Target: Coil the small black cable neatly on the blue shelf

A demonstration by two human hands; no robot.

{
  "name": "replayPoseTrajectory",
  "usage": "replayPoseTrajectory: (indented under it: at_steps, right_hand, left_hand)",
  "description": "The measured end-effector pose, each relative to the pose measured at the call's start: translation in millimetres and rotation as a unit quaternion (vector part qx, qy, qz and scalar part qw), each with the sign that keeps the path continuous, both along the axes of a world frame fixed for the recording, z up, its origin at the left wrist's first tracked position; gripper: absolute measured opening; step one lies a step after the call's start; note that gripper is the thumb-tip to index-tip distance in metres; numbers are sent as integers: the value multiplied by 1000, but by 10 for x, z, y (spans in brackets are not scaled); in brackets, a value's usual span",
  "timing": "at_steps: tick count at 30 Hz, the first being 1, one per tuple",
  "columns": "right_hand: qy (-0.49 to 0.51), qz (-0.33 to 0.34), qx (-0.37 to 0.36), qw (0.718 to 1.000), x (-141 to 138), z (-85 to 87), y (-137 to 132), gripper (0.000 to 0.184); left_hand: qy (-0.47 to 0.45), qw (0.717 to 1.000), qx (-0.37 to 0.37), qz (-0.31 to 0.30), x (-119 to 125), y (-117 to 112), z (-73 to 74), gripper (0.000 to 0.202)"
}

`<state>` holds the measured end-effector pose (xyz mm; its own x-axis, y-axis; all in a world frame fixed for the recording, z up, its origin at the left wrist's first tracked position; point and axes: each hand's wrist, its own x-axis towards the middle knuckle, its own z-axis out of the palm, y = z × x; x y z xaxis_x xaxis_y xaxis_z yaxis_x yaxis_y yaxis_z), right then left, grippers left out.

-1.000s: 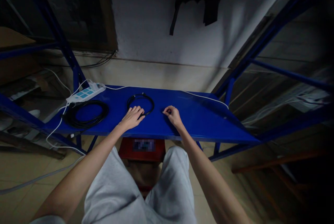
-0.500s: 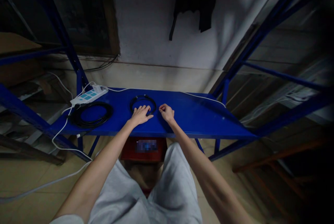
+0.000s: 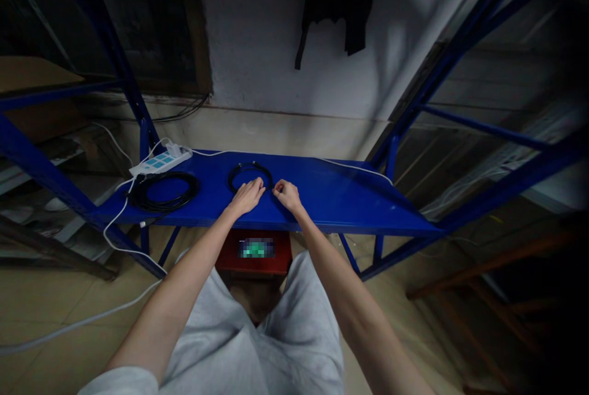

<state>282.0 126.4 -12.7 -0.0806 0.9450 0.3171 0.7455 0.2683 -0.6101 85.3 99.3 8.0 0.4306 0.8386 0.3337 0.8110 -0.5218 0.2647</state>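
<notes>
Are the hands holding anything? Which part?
Can't tell: left hand covers the near edge of the small black coil; right hand is beside its right edge.

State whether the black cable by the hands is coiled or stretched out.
Coiled: the black cable forms a ring on the blue shelf.

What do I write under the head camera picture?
Left hand and right hand at a small black cable loop, bigger coil nearby, on a blue shelf.

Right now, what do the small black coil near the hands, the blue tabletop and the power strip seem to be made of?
Small black coil: probably rubber or plastic, smooth-looking; it curves evenly.
Blue tabletop: likely painted metal, slightly glossy; even colour, faint sheen.
Power strip: probably moulded plastic; white and pale blue, finish unclear.
</notes>
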Motion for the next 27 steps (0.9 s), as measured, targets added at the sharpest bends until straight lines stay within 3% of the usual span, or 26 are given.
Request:
replayPoseTrajectory:
  at_steps: [4, 11, 27]
  right_hand:
    - [11, 10, 5, 1000, 15, -12, -24, 7]
    - [11, 13, 6, 1000, 20, -35, -11, 8]
    - [49, 60, 10, 997, -24, 18, -57, 16]
  left_hand:
    - [-34, 999, 9, 2, -23, 62, -68, 23]
    - [-119, 991, 19, -54, -66, 107, -143, 8]
    - [-76, 995, 37, -48, -33, 62, -107, 13]
